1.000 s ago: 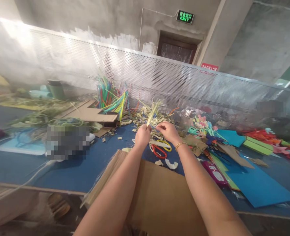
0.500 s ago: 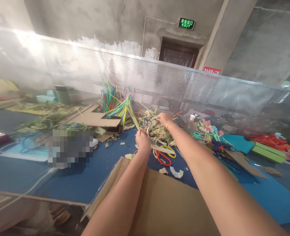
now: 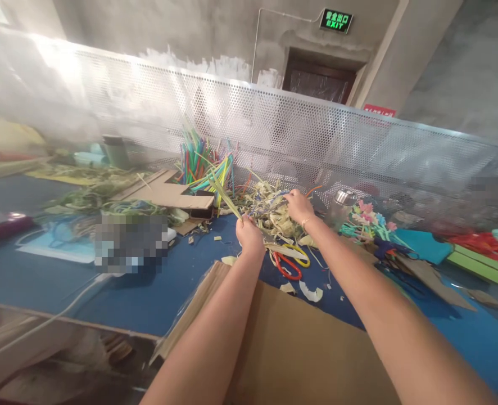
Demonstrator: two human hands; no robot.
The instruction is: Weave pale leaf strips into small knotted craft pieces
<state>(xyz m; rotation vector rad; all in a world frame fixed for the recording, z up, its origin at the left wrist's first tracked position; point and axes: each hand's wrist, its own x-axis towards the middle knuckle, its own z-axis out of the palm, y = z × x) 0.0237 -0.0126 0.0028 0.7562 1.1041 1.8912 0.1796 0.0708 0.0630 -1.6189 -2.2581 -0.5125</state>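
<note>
My left hand point(image 3: 249, 233) is closed around the lower end of a bunch of pale green flat strips point(image 3: 222, 193), which point up and away to the left. My right hand point(image 3: 299, 206) is a little farther right, its fingertips pinched on a thin blue strand point(image 3: 277, 197). The strand runs back toward my left hand; its far end is hard to make out. Below and behind both hands lies a tangled heap of dry, pale husk-like scraps point(image 3: 289, 222). Close under my hands lie scissors with red and yellow handles point(image 3: 289, 265), their blades covered.
Coloured pipe cleaners point(image 3: 196, 157) stand behind a cut cardboard piece point(image 3: 160, 191). A large cardboard sheet point(image 3: 299, 343) lies in front of me. To the right are paper-like flowers point(image 3: 365, 214) and a clear jar with a metal lid point(image 3: 344, 198). A perforated metal screen point(image 3: 299, 121) borders the table.
The camera view has tilted down and shifted slightly left. My right hand has drawn slightly farther from my left hand. The green strips lean more to the left.
</note>
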